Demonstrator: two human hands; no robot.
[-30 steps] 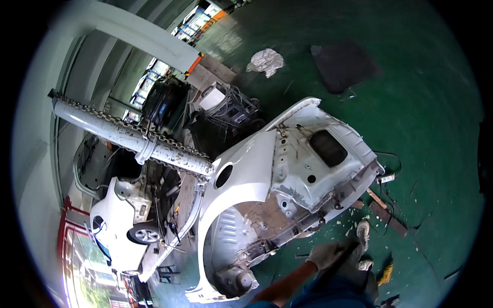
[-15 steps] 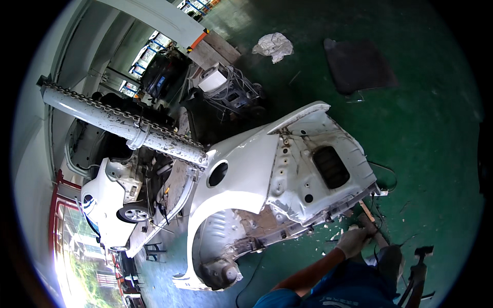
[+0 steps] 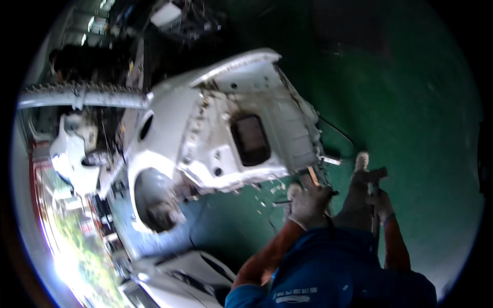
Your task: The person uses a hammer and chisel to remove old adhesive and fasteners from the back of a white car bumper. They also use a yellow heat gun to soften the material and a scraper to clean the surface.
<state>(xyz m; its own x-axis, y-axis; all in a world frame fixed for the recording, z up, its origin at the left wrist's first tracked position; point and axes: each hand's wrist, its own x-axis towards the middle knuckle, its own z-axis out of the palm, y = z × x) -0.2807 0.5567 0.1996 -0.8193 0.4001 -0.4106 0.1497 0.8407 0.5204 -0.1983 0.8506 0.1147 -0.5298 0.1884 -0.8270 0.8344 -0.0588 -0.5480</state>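
In front of me, a large cut-off white car body rear section (image 3: 205, 133) lies on the green floor. My left hand (image 3: 309, 209), in a pale glove, is closed round a slim dark rod-like tool (image 3: 280, 202). The tool's ends show on both sides of the fist; its exact kind is blurred. This hand is just below the panel's lower right edge. My right hand (image 3: 382, 206), also gloved, grips a hammer (image 3: 375, 175) by its handle, head up, beside my right leg. Near the left hand an orange-yellow strip (image 3: 313, 176) stands out.
Small pale flakes lie on the floor under the panel edge. A cable (image 3: 339, 132) curves right of the panel. A chain-hung metal post (image 3: 87, 97) and a white car part with a wheel (image 3: 82, 159) are at left; another white car (image 3: 179, 280) is lower left.
My view has swung, so the panel appears higher and further left. Both hands show more fully now; the left still grips the rod and the right still holds the hammer.
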